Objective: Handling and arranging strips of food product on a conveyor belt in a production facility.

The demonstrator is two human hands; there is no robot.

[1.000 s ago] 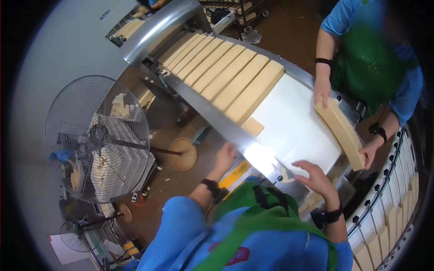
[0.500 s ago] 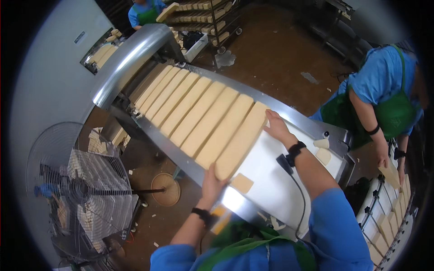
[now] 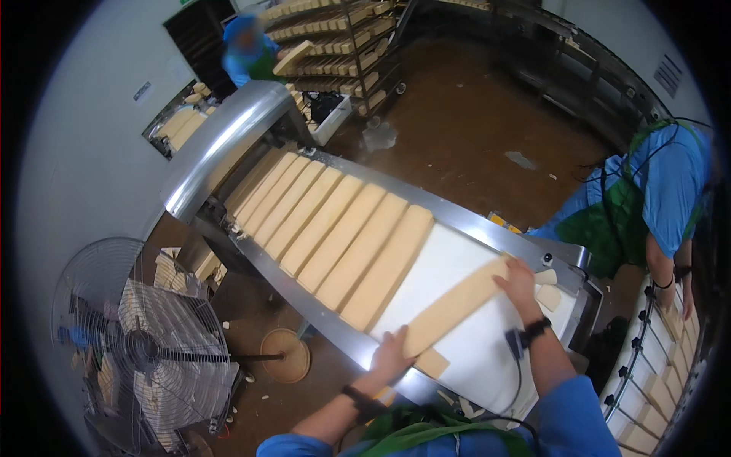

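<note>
A long pale-yellow loaf (image 3: 457,308), perhaps bread or cake, lies slantwise between my hands over a white conveyor belt (image 3: 415,286). Around its near left end my left hand (image 3: 391,356) is closed. My right hand (image 3: 519,288) grips the far right end. Several similar loaves (image 3: 335,236) sit side by side further up the belt, apart from the held one. A small flat offcut (image 3: 432,364) pokes out by the loaf's left end. Two more pale scraps (image 3: 547,289) rest just beyond my right hand.
A curved metal hood (image 3: 228,145) spans the belt's far end. At left stands a caged fan (image 3: 141,343) on a round base (image 3: 285,356). One co-worker (image 3: 662,198) bends over a second belt (image 3: 636,369) at right; another (image 3: 247,57) stands near a loaf-filled rack (image 3: 335,38).
Both hands have drawn the nearest loaf away from the row, toward me and to the right. Bare belt now shows between them. The view has shifted; the right-hand co-worker is bent lower.
</note>
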